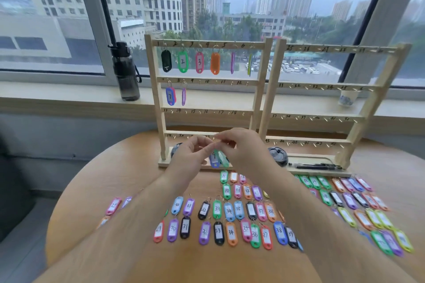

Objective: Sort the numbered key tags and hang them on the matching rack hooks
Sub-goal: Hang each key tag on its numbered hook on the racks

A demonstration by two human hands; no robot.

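The left hand and right hand are meeting in front of the left rack's bottom rail. Both are pinching, fingers curled, the rings of the held tags, 1 blue and 1 green, which are dangling just below the fingertips. Hung tags are occupying hooks 1 to 8. Loose tags are lying in rows on the table.

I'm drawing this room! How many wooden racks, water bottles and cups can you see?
Wooden racks: 2
Water bottles: 1
Cups: 1
Total: 4
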